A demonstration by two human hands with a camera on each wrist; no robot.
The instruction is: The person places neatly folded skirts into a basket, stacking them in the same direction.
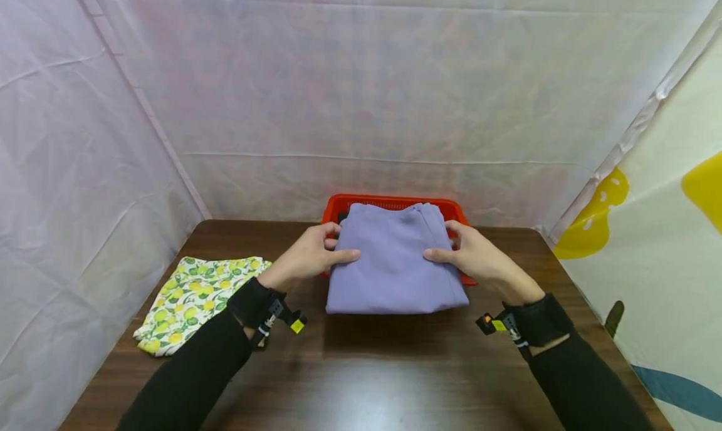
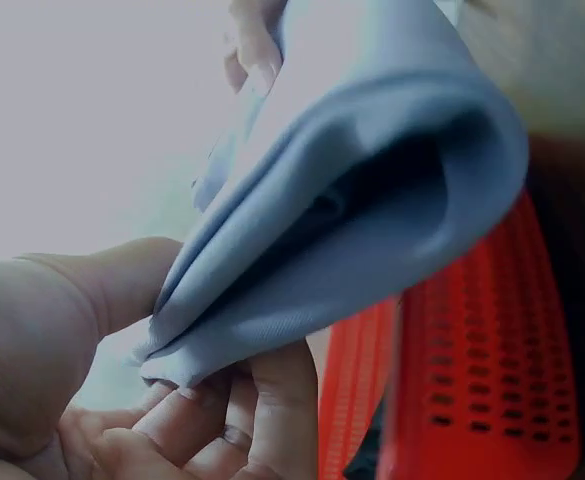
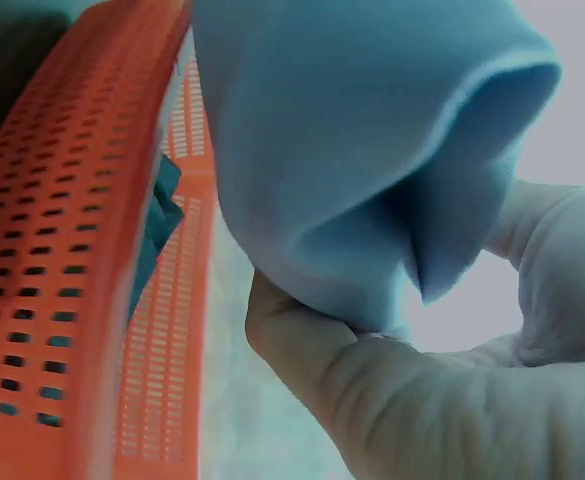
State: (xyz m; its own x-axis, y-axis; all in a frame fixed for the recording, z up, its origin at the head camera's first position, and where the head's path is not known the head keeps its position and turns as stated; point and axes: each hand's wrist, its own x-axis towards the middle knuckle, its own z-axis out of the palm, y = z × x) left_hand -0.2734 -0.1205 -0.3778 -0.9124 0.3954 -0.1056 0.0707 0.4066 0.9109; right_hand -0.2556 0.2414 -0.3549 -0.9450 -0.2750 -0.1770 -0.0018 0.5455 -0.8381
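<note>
A folded lavender garment [image 1: 397,262] hangs over the front of a red perforated plastic basket [image 1: 457,207], hiding most of it in the head view. My left hand [image 1: 307,255] pinches the garment's left edge, thumb on top and fingers beneath. At the opposite edge my right hand [image 1: 476,255] grips it the same way. The left wrist view shows the thick fold of the garment [image 2: 372,200] beside the basket's wall [image 2: 492,360]. Seen from the right wrist, its layers bulge above my fingers, and dark cloth [image 3: 157,225] lies inside the basket.
A folded cloth with a lemon print [image 1: 197,299] lies on the left of the dark wooden table [image 1: 372,381], partly behind my left forearm. White fabric walls [image 1: 383,93] stand close around the table's back and sides.
</note>
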